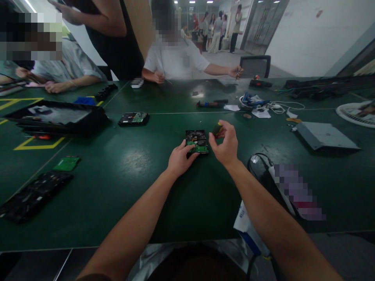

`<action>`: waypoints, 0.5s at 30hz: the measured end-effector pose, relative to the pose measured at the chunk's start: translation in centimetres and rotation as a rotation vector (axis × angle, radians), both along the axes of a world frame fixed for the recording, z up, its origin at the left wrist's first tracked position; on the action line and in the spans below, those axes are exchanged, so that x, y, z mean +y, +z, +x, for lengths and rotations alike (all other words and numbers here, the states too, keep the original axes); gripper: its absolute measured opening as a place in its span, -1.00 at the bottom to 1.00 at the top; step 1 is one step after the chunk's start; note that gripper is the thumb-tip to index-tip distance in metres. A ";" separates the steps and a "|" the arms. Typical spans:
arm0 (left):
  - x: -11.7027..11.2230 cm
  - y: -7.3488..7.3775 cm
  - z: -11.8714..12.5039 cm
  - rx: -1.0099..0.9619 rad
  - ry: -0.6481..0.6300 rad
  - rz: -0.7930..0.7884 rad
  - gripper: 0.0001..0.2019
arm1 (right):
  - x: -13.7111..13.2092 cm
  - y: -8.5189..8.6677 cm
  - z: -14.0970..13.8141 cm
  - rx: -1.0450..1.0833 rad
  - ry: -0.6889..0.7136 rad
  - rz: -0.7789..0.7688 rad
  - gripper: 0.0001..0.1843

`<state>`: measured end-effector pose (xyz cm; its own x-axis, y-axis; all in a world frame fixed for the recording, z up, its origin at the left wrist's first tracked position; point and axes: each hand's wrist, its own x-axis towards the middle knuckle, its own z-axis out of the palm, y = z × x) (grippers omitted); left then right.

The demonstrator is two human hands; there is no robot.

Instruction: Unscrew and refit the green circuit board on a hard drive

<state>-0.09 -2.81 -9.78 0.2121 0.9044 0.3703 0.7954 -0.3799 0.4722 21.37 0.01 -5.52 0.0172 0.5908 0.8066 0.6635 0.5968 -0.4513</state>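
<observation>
A hard drive lies circuit-board side up on the dark green table, straight ahead of me. My left hand grips its near left corner, fingers closed on the edge. My right hand hovers just right of the drive, fingers curled round the dark, yellow-tipped handle of a screwdriver, which stands tilted beside the drive's far right corner. The tool's tip is hidden.
Another hard drive lies at the left, with a black tray, a loose green board and a keyboard. A grey case and cables lie right. A person works across the table.
</observation>
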 end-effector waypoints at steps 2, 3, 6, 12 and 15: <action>0.0 0.1 0.0 0.002 0.008 -0.010 -0.56 | 0.2 0.6 0.1 -0.039 0.005 -0.011 -0.39; 0.0 0.1 0.0 0.005 0.013 -0.013 -0.56 | 0.4 1.0 0.1 -0.059 0.010 -0.020 -0.40; 0.0 0.2 0.0 0.013 0.018 -0.014 -0.56 | 1.0 2.2 0.0 -0.105 0.042 -0.050 -0.44; -0.1 0.4 0.0 -0.011 0.007 -0.013 -0.58 | 1.9 3.1 -0.9 -0.107 0.029 -0.090 -0.54; 0.0 0.2 0.0 -0.017 0.002 -0.012 -0.58 | 1.8 2.6 -1.3 -0.089 -0.008 -0.072 -0.53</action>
<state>-0.12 -2.85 -9.54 0.2041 0.9091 0.3631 0.7881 -0.3726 0.4899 20.10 1.84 -2.92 -0.0478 0.6473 0.7607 0.7075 0.5596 -0.4317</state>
